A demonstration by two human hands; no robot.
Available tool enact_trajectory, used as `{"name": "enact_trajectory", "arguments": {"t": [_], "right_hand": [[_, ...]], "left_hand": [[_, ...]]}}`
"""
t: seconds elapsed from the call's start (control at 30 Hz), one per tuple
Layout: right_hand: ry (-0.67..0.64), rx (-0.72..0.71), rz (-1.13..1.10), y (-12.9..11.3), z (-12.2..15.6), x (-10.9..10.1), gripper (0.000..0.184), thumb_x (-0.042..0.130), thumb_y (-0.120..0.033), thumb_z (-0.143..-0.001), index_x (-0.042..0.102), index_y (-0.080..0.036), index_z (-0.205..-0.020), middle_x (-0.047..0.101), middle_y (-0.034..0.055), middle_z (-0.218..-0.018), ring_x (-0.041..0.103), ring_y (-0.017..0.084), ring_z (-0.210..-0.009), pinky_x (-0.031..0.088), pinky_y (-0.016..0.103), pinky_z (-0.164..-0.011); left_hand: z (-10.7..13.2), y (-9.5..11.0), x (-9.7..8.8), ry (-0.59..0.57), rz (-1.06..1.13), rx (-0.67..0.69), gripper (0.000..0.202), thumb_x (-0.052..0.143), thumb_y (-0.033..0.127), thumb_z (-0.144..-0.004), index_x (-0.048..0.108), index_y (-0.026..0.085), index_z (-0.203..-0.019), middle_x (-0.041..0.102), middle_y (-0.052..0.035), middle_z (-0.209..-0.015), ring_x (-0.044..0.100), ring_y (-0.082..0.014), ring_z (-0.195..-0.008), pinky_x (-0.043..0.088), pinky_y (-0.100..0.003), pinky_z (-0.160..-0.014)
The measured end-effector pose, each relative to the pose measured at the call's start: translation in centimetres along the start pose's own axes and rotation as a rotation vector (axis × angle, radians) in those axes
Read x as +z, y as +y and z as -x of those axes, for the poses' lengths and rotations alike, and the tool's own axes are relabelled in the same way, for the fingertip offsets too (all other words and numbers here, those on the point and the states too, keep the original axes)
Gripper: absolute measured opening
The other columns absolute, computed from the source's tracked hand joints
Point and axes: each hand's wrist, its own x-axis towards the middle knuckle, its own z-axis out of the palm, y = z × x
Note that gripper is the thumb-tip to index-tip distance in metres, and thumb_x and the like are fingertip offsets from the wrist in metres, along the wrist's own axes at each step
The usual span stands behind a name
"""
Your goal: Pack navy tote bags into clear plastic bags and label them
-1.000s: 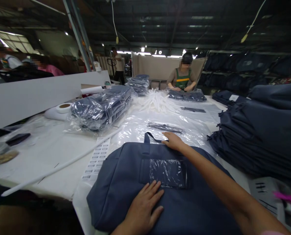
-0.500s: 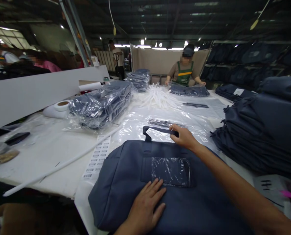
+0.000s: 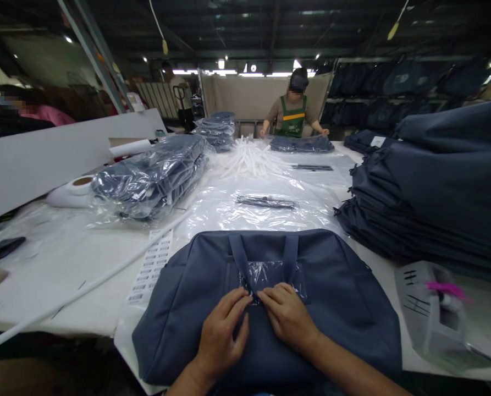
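Observation:
A navy fabric bag [image 3: 331,308] lies flat on the white table [image 3: 64,280] right in front of me. Its carry handle [image 3: 239,261] is folded back over the front, across a clear plastic pocket [image 3: 270,272]. My left hand [image 3: 222,330] and my right hand [image 3: 288,313] rest side by side on the bag just below that pocket. Their fingertips meet at the folded handle's end, curled and pressing it down against the cloth.
A tall stack of navy bags [image 3: 435,187] fills the right side. Bagged navy bundles [image 3: 150,176], a tape roll [image 3: 78,184], a barcode label strip [image 3: 150,264], a long white rod [image 3: 92,283] and clear plastic sheets [image 3: 261,206] lie ahead. A person in a green apron [image 3: 292,113] works at the far end.
My right hand pulled the handle from the far edge back over the bag's front. My left hand slid up to meet it at the pocket. The view tilted down.

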Motion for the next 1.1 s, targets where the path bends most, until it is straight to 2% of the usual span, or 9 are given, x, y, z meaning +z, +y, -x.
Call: {"name": "enact_trajectory", "arguments": {"t": [0.1,0.23,0.37,0.53,0.63,0.7,0.87,0.97,1.1], "right_hand": [[-0.043,0.004,0.021,0.3,-1.0,-0.7,0.042,0.051,-0.004,-0.082,0.065,-0.014,-0.120,0.065,0.0154,-0.123,0.056,0.028,-0.118,0.045,0.046,-0.102],[-0.228,0.068,-0.083,0.3,-5.5,-4.4,0.028,0.051,-0.004,-0.080,0.072,-0.014,-0.096,0.072,0.0106,-0.093,0.068,0.022,-0.090,0.053,0.035,-0.089],[0.020,0.097,-0.416,0.5,-10.5,-4.6,0.028,0.048,-0.011,-0.089,0.070,-0.017,-0.105,0.073,0.0055,-0.093,0.069,0.016,-0.084,0.053,0.025,-0.080],[0.105,0.185,-0.649,2.2,-10.4,2.0,0.028,0.046,-0.024,-0.097,0.068,-0.020,-0.114,0.076,0.0043,-0.093,0.071,0.013,-0.074,0.055,0.022,-0.073],[0.132,0.196,-0.635,2.4,-9.2,3.8,0.032,0.047,-0.027,-0.097,0.063,-0.020,-0.124,0.076,0.0049,-0.089,0.072,0.015,-0.072,0.055,0.023,-0.072],[0.131,0.232,-0.622,2.3,-9.0,3.7,0.035,0.048,-0.027,-0.097,0.060,-0.020,-0.129,0.073,0.0015,-0.073,0.067,0.014,-0.058,0.053,0.022,-0.062],[0.060,0.249,-0.684,2.0,-9.4,2.7,0.033,0.049,-0.024,-0.096,0.063,-0.024,-0.125,0.077,0.0036,-0.096,0.073,0.015,-0.074,0.054,0.022,-0.072],[0.036,0.247,-0.717,2.0,-9.5,2.6,0.030,0.049,-0.021,-0.095,0.068,-0.023,-0.117,0.077,0.0023,-0.091,0.073,0.014,-0.072,0.053,0.020,-0.071],[0.034,0.238,-0.735,2.1,-9.5,2.8,0.028,0.051,-0.019,-0.092,0.071,-0.022,-0.112,0.077,0.0017,-0.085,0.071,0.014,-0.066,0.052,0.019,-0.067]], "left_hand": [[-2.0,-0.6,0.9,-0.063,-0.093,0.100,0.050,0.045,0.018,-0.097,0.043,0.024,-0.147,0.052,-0.0071,-0.148,0.044,-0.0231,-0.140,0.044,-0.044,-0.113],[-3.0,-2.1,3.3,-0.180,-0.144,0.110,0.050,0.046,0.026,-0.099,0.039,0.023,-0.149,0.050,-0.0066,-0.150,0.042,-0.0233,-0.141,0.046,-0.046,-0.112],[-2.1,-2.5,4.0,-0.246,-0.125,0.067,0.052,0.046,0.022,-0.098,0.039,0.022,-0.150,0.049,-0.0077,-0.151,0.041,-0.0245,-0.142,0.043,-0.048,-0.114],[-4.1,-2.7,-1.0,-0.421,0.153,0.032,0.041,0.051,0.024,-0.095,0.059,0.029,-0.135,0.065,-0.0031,-0.134,0.057,-0.0249,-0.129,0.048,-0.043,-0.108],[-9.6,-4.9,-5.0,-0.425,0.324,-0.201,0.031,0.047,0.032,-0.099,0.067,0.030,-0.122,0.077,0.0015,-0.101,0.073,-0.0161,-0.090,0.058,-0.026,-0.086],[-14.6,-7.6,-5.7,-0.313,0.225,-0.255,0.025,0.054,0.037,-0.095,0.070,0.026,-0.110,0.076,0.0001,-0.099,0.071,-0.0170,-0.088,0.056,-0.027,-0.084],[-25.2,-14.9,1.3,-0.560,0.160,-0.044,0.029,0.072,0.041,-0.078,0.070,0.019,-0.097,0.071,-0.0040,-0.095,0.065,-0.0169,-0.082,0.049,-0.024,-0.072],[-28.2,-17.2,5.8,-0.766,0.111,0.057,0.035,0.081,0.048,-0.067,0.072,0.020,-0.087,0.069,-0.0009,-0.080,0.062,-0.0161,-0.073,0.041,-0.023,-0.063],[-29.8,-18.5,7.7,-0.875,0.215,0.079,0.030,0.076,0.050,-0.073,0.074,0.021,-0.078,0.070,0.0009,-0.073,0.061,-0.0140,-0.067,0.036,-0.022,-0.061]]}}
